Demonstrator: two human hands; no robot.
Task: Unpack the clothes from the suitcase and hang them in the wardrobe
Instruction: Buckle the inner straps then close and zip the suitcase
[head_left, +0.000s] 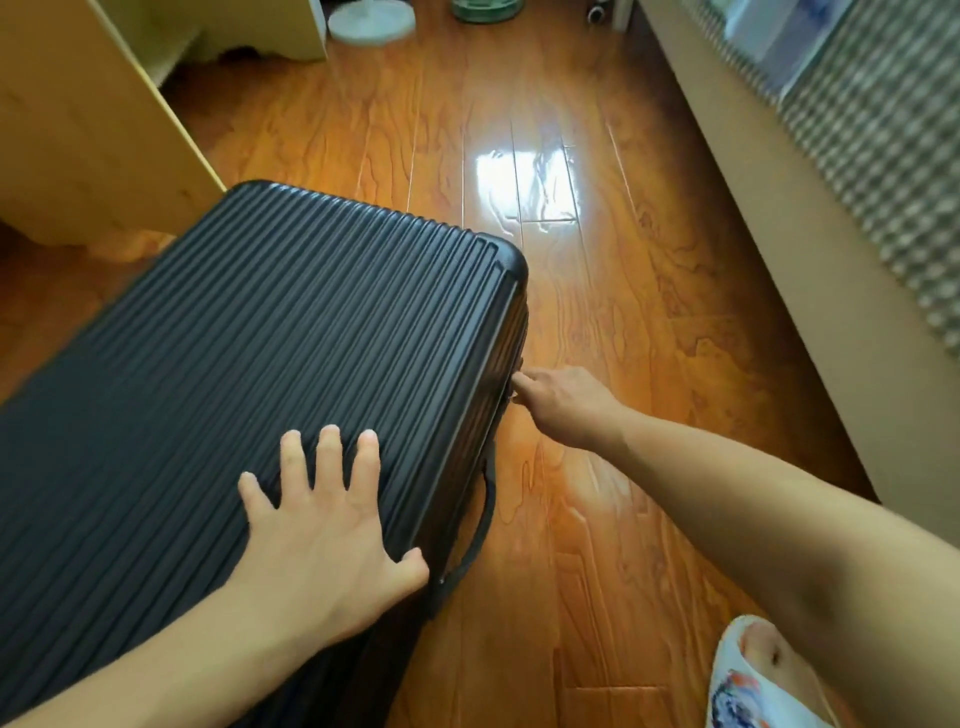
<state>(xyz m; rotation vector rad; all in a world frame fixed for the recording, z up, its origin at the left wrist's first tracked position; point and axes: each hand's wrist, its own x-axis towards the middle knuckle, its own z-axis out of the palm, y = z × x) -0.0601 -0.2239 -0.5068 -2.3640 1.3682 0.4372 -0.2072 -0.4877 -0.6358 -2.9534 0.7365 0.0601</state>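
Unzipping step, by the look of it. Black ribbed suitcase (249, 374) flat on the wood floor (597, 260), lid closed, contents unseen. Left hand (322, 525) spread flat, pressing the lid; right hand (561, 402) pinching something at the side seam, probably the zip pull. Best pulled steadily along the seam, lid held down.
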